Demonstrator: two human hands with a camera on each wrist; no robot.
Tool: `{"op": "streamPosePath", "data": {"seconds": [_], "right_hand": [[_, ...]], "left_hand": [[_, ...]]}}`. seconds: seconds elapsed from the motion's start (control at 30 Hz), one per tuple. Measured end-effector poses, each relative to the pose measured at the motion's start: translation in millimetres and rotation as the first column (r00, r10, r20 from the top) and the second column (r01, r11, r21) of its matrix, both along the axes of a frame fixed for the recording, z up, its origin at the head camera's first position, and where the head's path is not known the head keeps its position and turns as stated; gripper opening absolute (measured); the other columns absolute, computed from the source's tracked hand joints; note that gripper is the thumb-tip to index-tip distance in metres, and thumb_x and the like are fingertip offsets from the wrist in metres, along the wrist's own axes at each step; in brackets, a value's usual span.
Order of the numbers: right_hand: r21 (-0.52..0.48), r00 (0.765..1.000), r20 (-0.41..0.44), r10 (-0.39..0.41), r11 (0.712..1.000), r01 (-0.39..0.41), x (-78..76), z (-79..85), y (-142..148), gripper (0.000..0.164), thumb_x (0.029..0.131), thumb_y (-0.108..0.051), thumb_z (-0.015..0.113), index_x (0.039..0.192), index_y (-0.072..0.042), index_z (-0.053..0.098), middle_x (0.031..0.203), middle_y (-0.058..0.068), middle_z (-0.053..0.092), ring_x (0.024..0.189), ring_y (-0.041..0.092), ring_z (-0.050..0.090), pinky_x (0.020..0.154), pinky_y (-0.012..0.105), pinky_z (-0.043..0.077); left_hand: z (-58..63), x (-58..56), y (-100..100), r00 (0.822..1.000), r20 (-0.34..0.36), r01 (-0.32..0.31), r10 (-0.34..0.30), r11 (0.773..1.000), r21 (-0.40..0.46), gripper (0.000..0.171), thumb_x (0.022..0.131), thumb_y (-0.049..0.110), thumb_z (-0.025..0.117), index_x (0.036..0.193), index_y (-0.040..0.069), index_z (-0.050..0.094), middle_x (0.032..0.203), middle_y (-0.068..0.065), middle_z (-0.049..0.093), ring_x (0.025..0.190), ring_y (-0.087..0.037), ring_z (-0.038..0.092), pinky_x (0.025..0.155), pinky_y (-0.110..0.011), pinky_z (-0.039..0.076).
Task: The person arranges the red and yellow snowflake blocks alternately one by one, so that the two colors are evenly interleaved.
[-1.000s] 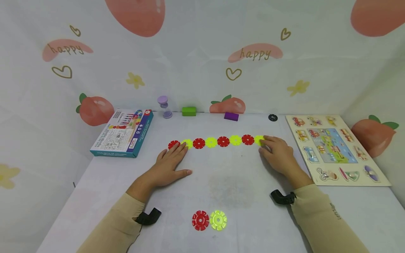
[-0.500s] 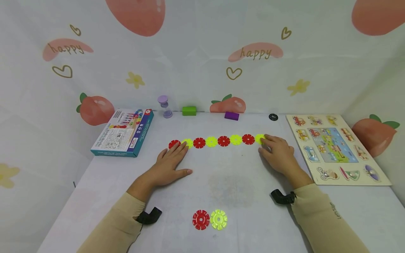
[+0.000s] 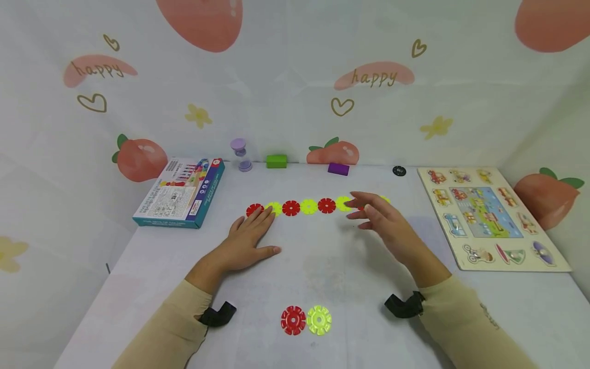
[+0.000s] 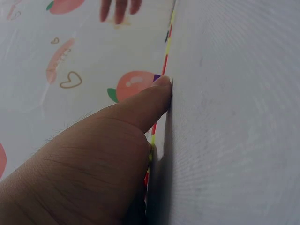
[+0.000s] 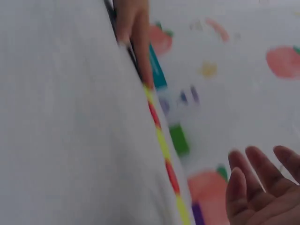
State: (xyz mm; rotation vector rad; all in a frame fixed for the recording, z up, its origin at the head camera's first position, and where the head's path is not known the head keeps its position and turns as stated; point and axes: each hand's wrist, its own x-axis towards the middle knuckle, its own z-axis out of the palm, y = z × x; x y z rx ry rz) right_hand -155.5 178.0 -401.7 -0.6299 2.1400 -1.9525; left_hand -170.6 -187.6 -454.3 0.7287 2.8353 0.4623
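A row of alternating red and yellow notched plastic discs (image 3: 327, 206) lies across the table. My left hand (image 3: 249, 243) rests flat on the table, its fingertips touching the red disc (image 3: 254, 209) and yellow disc (image 3: 275, 208) at the row's left end. My right hand (image 3: 384, 225) is raised above the row's right part with loosely bent fingers and holds nothing; it partly hides the last red and yellow discs. In the right wrist view, the right hand (image 5: 265, 192) is apart from the row. Nearer me lie one red disc (image 3: 293, 320) and one yellow disc (image 3: 319, 320), side by side.
At the left stands a flat teal-edged box (image 3: 180, 195). Along the back are a purple sand timer (image 3: 241, 155), green block (image 3: 276, 161), purple block (image 3: 338, 169) and black round piece (image 3: 399, 170). A wooden picture puzzle board (image 3: 488, 220) lies at the right.
My right hand has let go of the yellow disc at the row's right end, lifted and moved left. The left hand has stayed in place.
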Motion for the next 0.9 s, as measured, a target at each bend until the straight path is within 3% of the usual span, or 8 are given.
{"op": "streamPosePath", "data": {"seconds": [0.13, 0.3, 0.37, 0.47, 0.57, 0.63, 0.77, 0.9], "right_hand": [[-0.139, 0.968, 0.029, 0.251, 0.960, -0.245, 20.4, 1.7, -34, 0.050, 0.101, -0.028, 0.038, 0.147, -0.010, 0.033, 0.137, 0.023, 0.043, 0.118, 0.047, 0.046, 0.092, 0.059, 0.040], [-0.058, 0.891, 0.090, 0.444, 0.896, -0.441, 44.8, -17.3, -72, 0.064, 0.095, -0.038, 0.054, 0.148, -0.012, 0.030, 0.135, 0.017, 0.047, 0.115, 0.039, 0.050, 0.091, 0.055, 0.043], [0.033, 0.854, 0.117, 0.508, 0.857, -0.514, 53.8, -25.0, -82, 0.068, 0.092, -0.038, 0.060, 0.149, -0.016, 0.030, 0.134, 0.011, 0.049, 0.114, 0.032, 0.052, 0.092, 0.045, 0.045], [0.277, 0.819, 0.078, 0.568, 0.777, -0.565, 65.7, -32.0, -92, 0.072, 0.086, -0.044, 0.069, 0.146, -0.022, 0.036, 0.129, -0.002, 0.051, 0.113, 0.016, 0.051, 0.093, 0.032, 0.044], [0.497, 0.803, -0.026, 0.595, 0.705, -0.506, 73.4, -34.6, -98, 0.061, 0.082, -0.042, 0.074, 0.136, -0.026, 0.050, 0.122, -0.013, 0.049, 0.111, 0.004, 0.045, 0.091, 0.023, 0.042], [0.579, 0.798, -0.083, 0.597, 0.681, -0.449, 76.2, -35.0, -101, 0.048, 0.083, -0.038, 0.075, 0.126, -0.027, 0.058, 0.118, -0.016, 0.048, 0.110, 0.000, 0.043, 0.089, 0.021, 0.042], [0.585, 0.823, -0.064, 0.564, 0.690, -0.427, 78.2, -32.9, -103, 0.033, 0.083, -0.029, 0.076, 0.111, -0.028, 0.058, 0.104, -0.019, 0.051, 0.097, -0.002, 0.047, 0.080, 0.019, 0.044], [0.459, 0.872, 0.017, 0.489, 0.771, -0.441, 72.0, -26.5, -98, 0.021, 0.088, -0.023, 0.071, 0.104, -0.030, 0.060, 0.094, -0.017, 0.058, 0.083, 0.003, 0.054, 0.071, 0.022, 0.049]], "left_hand": [[1.2, 0.0, 1, 1.000, 0.002, -0.005, 0.005, 1.000, -0.009, 0.094, 0.082, 0.076, 0.044, 0.155, 0.025, 0.013, 0.159, 0.011, 0.004, 0.144, -0.015, -0.004, 0.109, -0.057, 0.000], [3.0, 0.1, 2, 1.000, 0.006, -0.003, 0.003, 1.000, -0.012, 0.094, 0.082, 0.075, 0.044, 0.155, 0.025, 0.014, 0.159, 0.010, 0.005, 0.144, -0.017, -0.003, 0.109, -0.057, 0.000], [3.4, 0.1, 2, 1.000, 0.008, 0.001, -0.001, 1.000, -0.006, 0.094, 0.082, 0.075, 0.044, 0.155, 0.024, 0.014, 0.159, 0.009, 0.006, 0.144, -0.017, -0.002, 0.109, -0.057, -0.001], [3.8, 0.1, 2, 1.000, 0.007, 0.006, -0.006, 1.000, -0.001, 0.093, 0.083, 0.074, 0.045, 0.155, 0.023, 0.014, 0.159, 0.008, 0.006, 0.144, -0.017, -0.002, 0.109, -0.057, -0.001], [4.0, 0.7, 2, 1.000, 0.006, 0.003, -0.003, 1.000, -0.001, 0.093, 0.083, 0.074, 0.046, 0.155, 0.023, 0.014, 0.159, 0.008, 0.006, 0.144, -0.017, -0.002, 0.109, -0.057, -0.001], [4.0, 0.9, 2, 1.000, 0.005, -0.001, 0.001, 1.000, -0.002, 0.093, 0.083, 0.073, 0.046, 0.155, 0.023, 0.014, 0.159, 0.009, 0.006, 0.144, -0.017, -0.002, 0.109, -0.057, 0.000], [4.4, 2.0, 2, 1.000, 0.008, -0.006, 0.006, 1.000, 0.004, 0.092, 0.083, 0.073, 0.047, 0.155, 0.023, 0.015, 0.159, 0.008, 0.006, 0.144, -0.018, -0.002, 0.109, -0.058, 0.000], [6.0, 2.5, 2, 1.000, 0.008, -0.003, 0.003, 1.000, 0.015, 0.092, 0.084, 0.071, 0.048, 0.155, 0.022, 0.016, 0.159, 0.007, 0.008, 0.144, -0.019, 0.000, 0.108, -0.059, 0.000]]}}
